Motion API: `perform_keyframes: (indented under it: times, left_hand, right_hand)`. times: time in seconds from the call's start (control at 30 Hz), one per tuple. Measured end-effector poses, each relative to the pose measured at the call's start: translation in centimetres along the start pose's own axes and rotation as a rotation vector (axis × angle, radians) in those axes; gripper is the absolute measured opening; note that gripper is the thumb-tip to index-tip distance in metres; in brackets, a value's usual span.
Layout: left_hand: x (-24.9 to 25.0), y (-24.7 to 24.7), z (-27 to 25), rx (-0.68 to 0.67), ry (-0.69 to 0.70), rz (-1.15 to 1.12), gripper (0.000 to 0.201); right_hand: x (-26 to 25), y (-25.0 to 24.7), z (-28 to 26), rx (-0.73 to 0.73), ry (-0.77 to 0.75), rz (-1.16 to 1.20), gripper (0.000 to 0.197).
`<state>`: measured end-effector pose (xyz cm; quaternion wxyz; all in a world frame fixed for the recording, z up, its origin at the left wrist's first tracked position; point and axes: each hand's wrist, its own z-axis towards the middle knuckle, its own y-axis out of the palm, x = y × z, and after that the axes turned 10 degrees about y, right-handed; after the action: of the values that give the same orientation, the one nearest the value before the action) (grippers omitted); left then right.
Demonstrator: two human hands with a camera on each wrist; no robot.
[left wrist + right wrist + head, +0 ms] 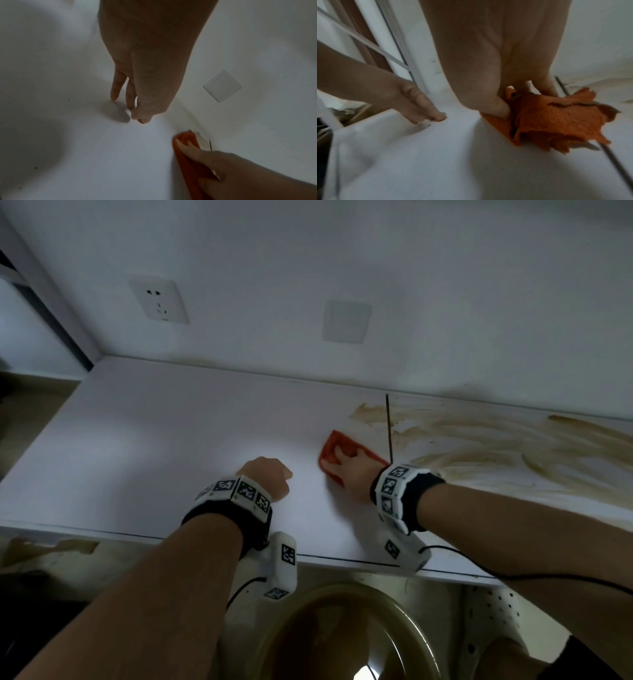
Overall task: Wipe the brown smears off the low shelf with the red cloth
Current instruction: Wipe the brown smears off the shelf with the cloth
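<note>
right hand [352,470] grips the crumpled waffle-weave red cloth [556,121] on the smooth white shelf [154,440], streaky brown smears [496,446] beside it, left hand [269,477] fingertips straight, touching the shelf

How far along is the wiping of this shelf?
Left of the dark seam, the white low shelf looks clean. The right hand presses the bunched red cloth just left of the seam, while the left hand rests its fingertips on the shelf. Broad brown smears right of the seam remain.
</note>
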<state>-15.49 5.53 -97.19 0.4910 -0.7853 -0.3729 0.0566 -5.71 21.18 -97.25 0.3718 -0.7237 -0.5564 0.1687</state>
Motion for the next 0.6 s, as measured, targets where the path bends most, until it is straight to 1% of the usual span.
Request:
perform_keyframes:
  times: [0.07,0.17,0.23,0.3,0.4,0.47,0.53,0.6]
  left_hand:
    - [0.0,0.0,-0.1,0.002,0.011,0.01,0.052]
    - [0.0,-0.1,-0.3,-0.004,0.031,0.022,0.053]
    - [-0.2,-0.2,-0.5,-0.019,0.041,0.02,0.053]
    - [-0.3,-0.5,-0.7,-0.041,0.055,0.027,0.054]
    - [-0.4,-1.0,-0.7,-0.077,0.076,0.032,0.055]
    - [-0.4,-1.2,-0.5,-0.092,0.083,0.017,0.055]
    - [-0.5,-1.2,-0.4,-0.06,0.083,-0.013,0.053]
    - [-0.7,-1.1,-0.2,-0.026,0.08,-0.029,0.051]
  right_hand:
    - [-1.3,-1.0,0.3,0.013,-0.024,-0.003,0.069]
    - [-2.3,-2.7,1.3,0.027,0.0,0.039,0.063]
    - [-2.1,-3.6,2.1,0.028,0.029,0.088,0.059]
    - [-1.0,-4.0,3.2,0.027,0.06,0.112,0.06]
    - [1.7,-3.7,3.8,0.049,0.154,0.094,0.061]
    - [3.1,-2.8,3.4,0.136,0.2,0.033,0.056]
    - [3.2,-1.9,2.8,0.191,0.201,-0.003,0.053]
    - [1.9,-1.6,1.9,0.143,0.144,-0.008,0.055]
